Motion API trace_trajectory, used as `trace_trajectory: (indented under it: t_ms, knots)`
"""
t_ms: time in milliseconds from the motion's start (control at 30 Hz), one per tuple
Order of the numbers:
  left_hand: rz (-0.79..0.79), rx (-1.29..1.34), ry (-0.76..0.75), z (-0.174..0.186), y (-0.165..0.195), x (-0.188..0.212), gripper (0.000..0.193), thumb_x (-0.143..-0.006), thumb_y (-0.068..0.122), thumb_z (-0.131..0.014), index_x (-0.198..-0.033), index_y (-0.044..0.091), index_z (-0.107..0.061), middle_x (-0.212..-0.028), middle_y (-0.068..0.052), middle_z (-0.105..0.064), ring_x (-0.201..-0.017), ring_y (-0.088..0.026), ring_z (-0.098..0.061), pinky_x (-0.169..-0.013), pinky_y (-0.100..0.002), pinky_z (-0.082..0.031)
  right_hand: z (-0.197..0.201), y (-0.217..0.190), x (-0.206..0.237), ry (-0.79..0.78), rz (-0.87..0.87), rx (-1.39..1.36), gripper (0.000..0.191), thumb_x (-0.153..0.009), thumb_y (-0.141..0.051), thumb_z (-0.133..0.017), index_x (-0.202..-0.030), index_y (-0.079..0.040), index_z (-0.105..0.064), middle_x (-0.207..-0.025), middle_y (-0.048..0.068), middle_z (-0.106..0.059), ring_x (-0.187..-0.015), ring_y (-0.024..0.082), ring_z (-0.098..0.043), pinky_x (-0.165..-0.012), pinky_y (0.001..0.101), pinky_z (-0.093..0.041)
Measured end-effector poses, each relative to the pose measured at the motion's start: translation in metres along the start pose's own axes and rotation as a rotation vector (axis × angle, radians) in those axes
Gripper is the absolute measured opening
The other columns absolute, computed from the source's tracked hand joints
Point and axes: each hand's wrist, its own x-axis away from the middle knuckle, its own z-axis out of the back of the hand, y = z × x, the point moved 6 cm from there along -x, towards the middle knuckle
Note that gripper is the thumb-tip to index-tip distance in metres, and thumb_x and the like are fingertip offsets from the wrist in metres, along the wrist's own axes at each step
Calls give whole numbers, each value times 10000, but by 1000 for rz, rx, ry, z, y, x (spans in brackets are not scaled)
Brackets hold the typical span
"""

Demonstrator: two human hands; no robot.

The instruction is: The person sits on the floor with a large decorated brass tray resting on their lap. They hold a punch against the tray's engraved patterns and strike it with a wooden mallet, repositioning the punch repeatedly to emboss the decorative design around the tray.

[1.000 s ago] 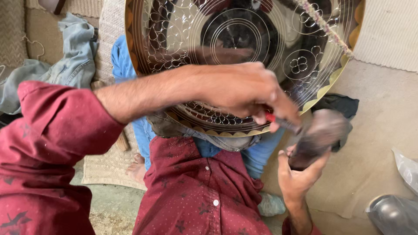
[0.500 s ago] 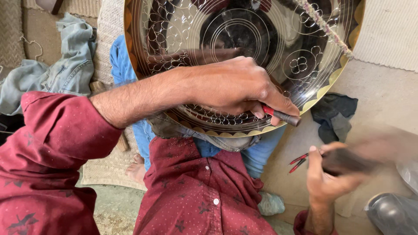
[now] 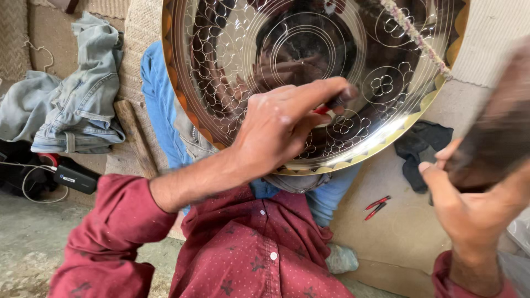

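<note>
The left hand (image 3: 276,129) is pinching a thin chisel (image 3: 331,105) against the stiff, slippery brass tray (image 3: 232,66), while the right hand (image 3: 469,204) is gripping a blurred mallet (image 3: 497,138).

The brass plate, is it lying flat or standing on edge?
On edge: the plate faces the camera, rim resting on the lap.

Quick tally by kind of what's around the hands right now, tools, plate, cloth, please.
Engraved metal plate: 1
Chisel in left hand, red-tipped: 1
Mallet, blurred, in right hand, dark: 1
Red-handled tools on the floor: 2
Denim garment: 1
Dark cloth: 1
Total: 7
</note>
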Motion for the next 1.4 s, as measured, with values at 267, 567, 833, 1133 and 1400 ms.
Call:
trace_trajectory:
  t_ms: [267, 567, 833, 1133, 1400]
  knots:
    - [259, 73, 177, 8, 0, 18, 407, -958, -49, -724, -1312, 84, -571, -1055, -47, -758, -805, -84, -756, -679, -258, -606, 19, -13, -50, -210, 140, 597, 479, -912, 42, -732, -1350, 130, -560, -928, 200, -634, -742, 253, -625, -657, 354, -509]
    - [366, 143, 276, 11, -3, 25, 367, -909, -55, -769, -1197, 22, -555, -942, -29, -723, -669, -80, -598, -631, -241, -530, -6, -77, -81, -569, 404, 790, 746, -820, 101, -642, -1518, -88, -459, -864, 118, -583, -652, 195, -530, -582, 330, -457]
    - [416, 415, 261, 0, -1, 23, 370, -964, -58, -755, -1229, 22, -509, -1019, -37, -712, -769, -54, -639, -706, -218, -579, -23, -103, -103, -594, 388, 676, 967, -711, 197, -659, -1592, -103, -396, -819, 133, -535, -622, 228, -486, -537, 370, -409]
    - [410, 372, 179, -9, 4, 20, 426, -926, -82, -726, -1251, 20, -470, -983, -44, -703, -841, -64, -687, -713, -221, -591, 1, -80, -96, -427, 686, 691, 850, -833, 208, -669, -1607, 7, -378, -884, 186, -548, -624, 242, -481, -572, 371, -377]
    - [444, 321, 228, -14, -1, 32, 425, -931, -59, -765, -1225, 22, -469, -939, -38, -699, -708, -54, -632, -596, -205, -518, 24, 0, -80, -293, 76, 587, 296, -1076, 88, -664, -1341, 40, -538, -841, 111, -583, -671, 174, -537, -656, 352, -454]
